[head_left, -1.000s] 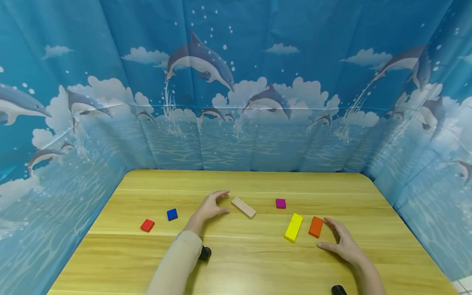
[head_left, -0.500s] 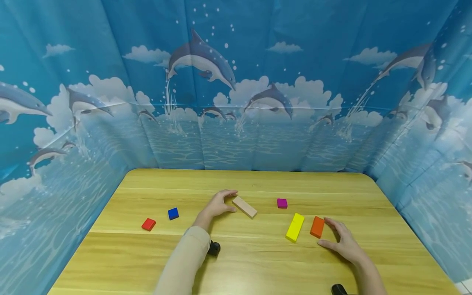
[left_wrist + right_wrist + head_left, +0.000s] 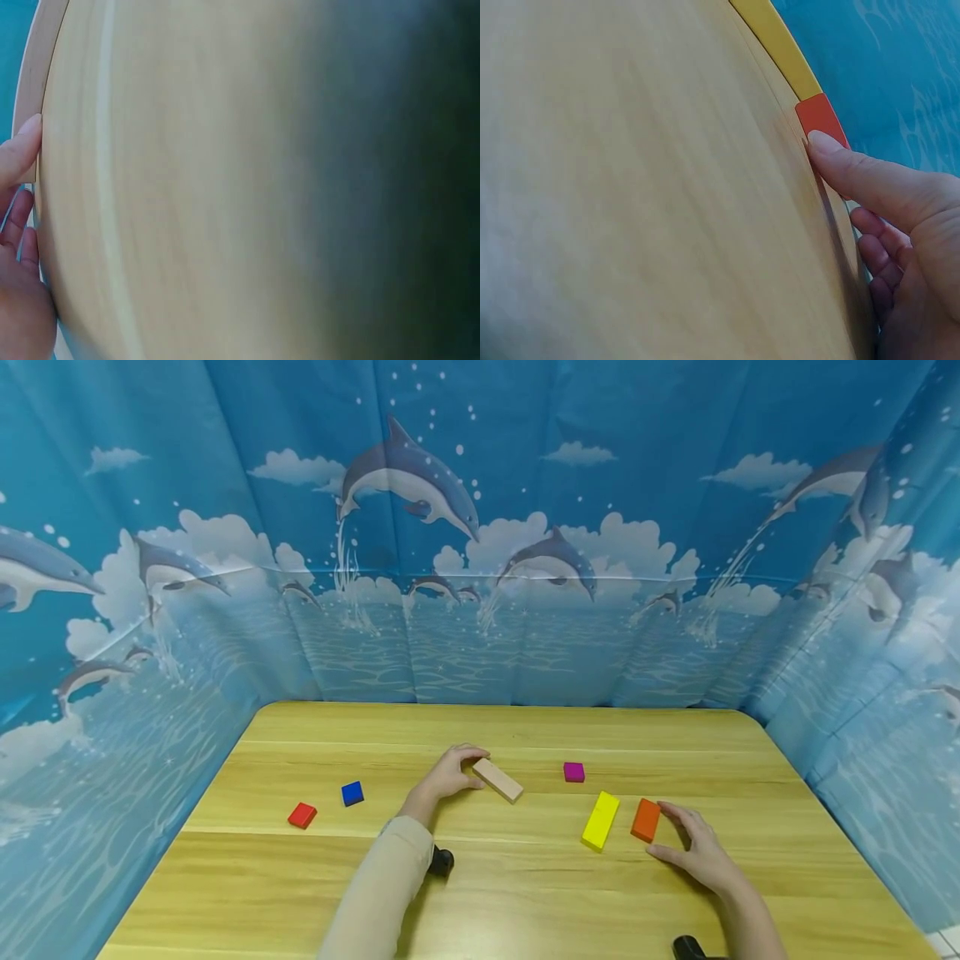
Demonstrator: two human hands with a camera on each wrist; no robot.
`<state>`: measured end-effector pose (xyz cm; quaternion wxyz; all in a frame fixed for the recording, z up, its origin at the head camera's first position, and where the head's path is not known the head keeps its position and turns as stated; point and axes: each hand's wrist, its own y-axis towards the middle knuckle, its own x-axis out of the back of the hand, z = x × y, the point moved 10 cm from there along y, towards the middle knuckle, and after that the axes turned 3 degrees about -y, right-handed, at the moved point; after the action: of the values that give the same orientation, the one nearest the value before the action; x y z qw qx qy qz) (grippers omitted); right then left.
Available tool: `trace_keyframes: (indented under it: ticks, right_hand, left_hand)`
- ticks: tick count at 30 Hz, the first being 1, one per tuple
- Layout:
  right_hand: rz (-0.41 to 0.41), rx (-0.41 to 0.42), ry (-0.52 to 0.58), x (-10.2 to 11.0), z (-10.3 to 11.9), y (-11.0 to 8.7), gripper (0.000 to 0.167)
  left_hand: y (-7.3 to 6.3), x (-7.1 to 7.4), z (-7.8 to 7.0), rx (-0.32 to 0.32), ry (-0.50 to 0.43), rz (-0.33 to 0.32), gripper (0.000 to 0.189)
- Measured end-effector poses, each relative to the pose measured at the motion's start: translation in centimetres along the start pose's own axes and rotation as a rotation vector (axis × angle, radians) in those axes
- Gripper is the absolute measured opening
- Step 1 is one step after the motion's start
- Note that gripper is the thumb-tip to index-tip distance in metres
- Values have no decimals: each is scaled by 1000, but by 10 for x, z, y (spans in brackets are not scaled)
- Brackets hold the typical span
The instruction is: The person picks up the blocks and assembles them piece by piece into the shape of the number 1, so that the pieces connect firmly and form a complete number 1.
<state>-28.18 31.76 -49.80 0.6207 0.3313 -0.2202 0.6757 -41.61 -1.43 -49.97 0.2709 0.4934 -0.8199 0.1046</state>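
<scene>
In the head view my left hand (image 3: 446, 774) has its thumb and fingers around the near-left end of a plain wooden block (image 3: 498, 781). The left wrist view shows the thumb (image 3: 26, 142) against that block (image 3: 37, 67). My right hand (image 3: 701, 856) is at an orange block (image 3: 645, 820), index finger at its far corner and thumb at its near one. From the right wrist, the thumb tip (image 3: 826, 142) overlaps the orange block's side (image 3: 819, 116), while the other fingers are partly hidden. Both blocks lie flat on the table.
A yellow block (image 3: 600, 821) lies just left of the orange one. Behind it is a small magenta block (image 3: 573, 772). Blue (image 3: 352, 793) and red (image 3: 302, 815) blocks sit on the left side of the wooden table (image 3: 225, 893). A dolphin-print curtain (image 3: 480, 635) surrounds the table.
My left hand has moved right, up to the plain wooden block, and its thumb and fingers have come around the end. The right hand's thumb has drawn slightly closer to the orange block.
</scene>
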Motion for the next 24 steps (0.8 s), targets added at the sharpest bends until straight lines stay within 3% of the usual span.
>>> trace_keyframes:
  ticks: [18, 24]
  right_hand:
    - [17, -103, -25, -4, -8, 0, 72]
    - [6, -104, -37, -4, -6, 0, 70]
  left_hand:
    - [0, 5, 7, 56, -67, -42, 33]
    - [0, 7, 7, 41, -73, -51, 32]
